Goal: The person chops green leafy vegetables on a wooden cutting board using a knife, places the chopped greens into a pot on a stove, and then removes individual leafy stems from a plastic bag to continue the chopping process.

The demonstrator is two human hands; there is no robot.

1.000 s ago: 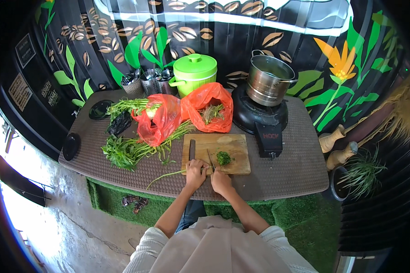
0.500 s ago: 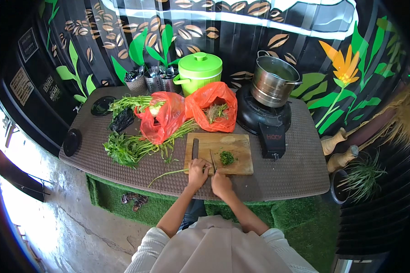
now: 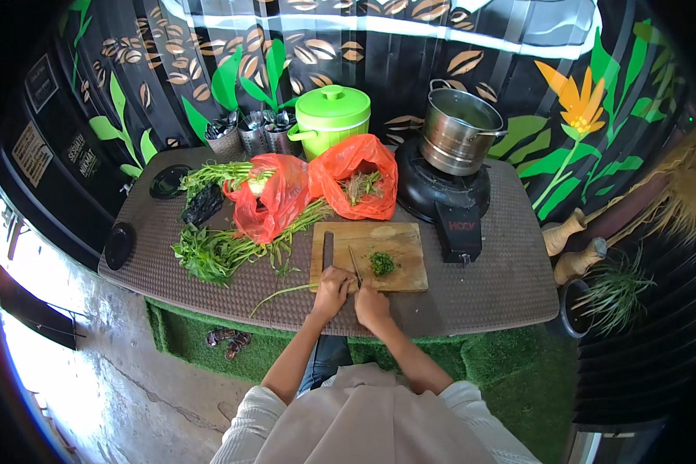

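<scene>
Little has changed over the last second: the left hand (image 3: 331, 288) still pins a green stem (image 3: 286, 292) with closed fingers, the right hand (image 3: 373, 303) still grips the knife (image 3: 354, 267), and chopped greens (image 3: 382, 263) lie on the cutting board (image 3: 398, 240) at 1 o'clock, so chopping continues.

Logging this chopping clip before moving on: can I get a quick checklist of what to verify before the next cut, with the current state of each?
1. Cutting board lies flat on the table: ok.
2. Right hand has its grip on the knife: ok.
3. Left hand holds the green stalk at the board's edge: ok.
4. Left fingertips away from the blade: cannot tell, too small.
5. Chopped greens piled on the board, right of the knife: ok.
6. More greens lie left of the board: ok.
</scene>
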